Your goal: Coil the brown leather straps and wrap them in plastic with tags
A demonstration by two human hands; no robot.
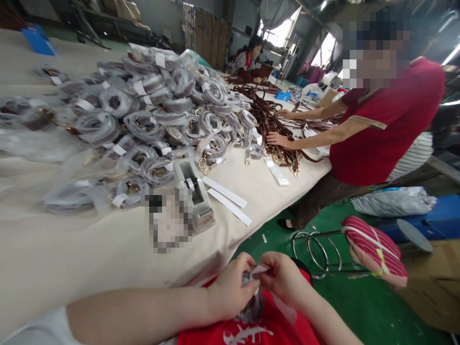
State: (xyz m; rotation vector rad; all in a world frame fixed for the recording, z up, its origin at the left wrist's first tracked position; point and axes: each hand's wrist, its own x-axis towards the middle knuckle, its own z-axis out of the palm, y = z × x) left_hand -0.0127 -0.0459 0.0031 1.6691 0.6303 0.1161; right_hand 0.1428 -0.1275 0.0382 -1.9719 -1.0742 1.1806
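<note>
Head view shows a wrapped coil (pixel 252 310) held low at the wearer's front, before a red garment (pixel 212 330) and beyond the near edge of the surface (pixel 108 258). The left hand (pixel 233 286) is curled nearly closed, its thumb and fingers gripping the coil from one side. The right hand (pixel 285 280) is pinched closed on a pale strip (pixel 259 271) at the top of the coil; whether it also grips the coil itself cannot be told.

On the surface, near its edge, stands a tape dispenser (pixel 196 196), with two white strips (pixel 228 201) lying just beside it. Behind the dispenser spreads a large pile (pixel 143 122) of coils in clear wrap, many banded with white paper, some showing gold-coloured clips. Next to the pile lie brown straps (pixel 264 108) in a heap, and a clear packet (pixel 276 171) rests before them.

A co-worker in a red shirt (pixel 395 124) stands alongside with both hands at the straps. Near that person, a stool (pixel 375 249) with a striped cushion stands on the green floor (pixel 266 247). Farther back, another person (pixel 247 60) is at the surface's far side.
</note>
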